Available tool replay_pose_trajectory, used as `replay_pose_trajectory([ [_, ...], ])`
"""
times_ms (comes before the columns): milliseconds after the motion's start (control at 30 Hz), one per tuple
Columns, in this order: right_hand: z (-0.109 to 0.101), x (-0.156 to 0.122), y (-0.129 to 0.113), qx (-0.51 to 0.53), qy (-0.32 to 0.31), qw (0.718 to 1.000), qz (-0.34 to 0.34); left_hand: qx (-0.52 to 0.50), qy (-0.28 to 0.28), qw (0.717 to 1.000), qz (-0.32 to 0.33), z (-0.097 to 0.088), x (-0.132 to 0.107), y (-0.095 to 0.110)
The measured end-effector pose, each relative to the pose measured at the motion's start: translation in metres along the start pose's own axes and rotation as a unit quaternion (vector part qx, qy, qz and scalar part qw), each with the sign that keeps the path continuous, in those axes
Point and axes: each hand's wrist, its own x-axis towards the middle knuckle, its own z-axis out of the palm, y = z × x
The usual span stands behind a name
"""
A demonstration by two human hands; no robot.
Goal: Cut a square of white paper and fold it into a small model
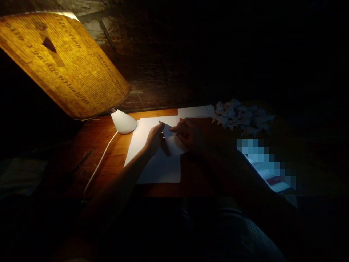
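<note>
A small folded piece of white paper (169, 131) sits between both my hands above a large white sheet (155, 163) on the wooden table (100, 145). My left hand (155, 140) pinches its left side, fingers closed on the fold. My right hand (188, 135) presses on its right side with fingers together, fingertips pointing left along the crease. Much of the scene is very dark.
A white lamp base (123, 122) with a newspaper-covered shade (64, 62) stands at the left, its cord (98, 167) trailing toward me. Dark scissors (80, 165) lie left. A pile of folded paper pieces (241, 116) sits at the back right. A lit screen (268, 167) glows right.
</note>
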Motion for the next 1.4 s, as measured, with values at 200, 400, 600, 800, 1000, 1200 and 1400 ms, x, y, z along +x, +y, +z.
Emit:
replay_pose_trajectory([
  [200,0.0,-0.003,-0.007,0.042,0.01,0.999,0.021,0.014,-0.011,0.999,0.029,0.002,-0.005,0.006],
  [400,0.005,-0.002,-0.007,0.092,0.032,0.982,0.16,0.035,0.002,0.998,0.048,0.002,-0.004,0.004],
  [600,0.007,-0.002,-0.007,0.121,0.012,0.975,0.186,0.055,0.028,0.995,0.08,0.002,-0.007,0.006],
  [800,0.01,0.0,-0.007,0.169,0.039,0.959,0.223,0.032,0.061,0.996,0.052,0.001,-0.004,0.004],
  [1000,0.011,0.001,-0.011,0.222,0.037,0.941,0.252,-0.007,0.076,0.996,0.051,-0.003,-0.001,0.002],
  [1200,0.008,-0.001,-0.01,0.241,0.01,0.934,0.264,-0.003,0.094,0.994,0.061,-0.003,-0.003,0.005],
  [1400,0.01,0.001,-0.006,0.231,0.005,0.935,0.267,-0.006,0.114,0.989,0.093,-0.004,-0.002,0.006],
])
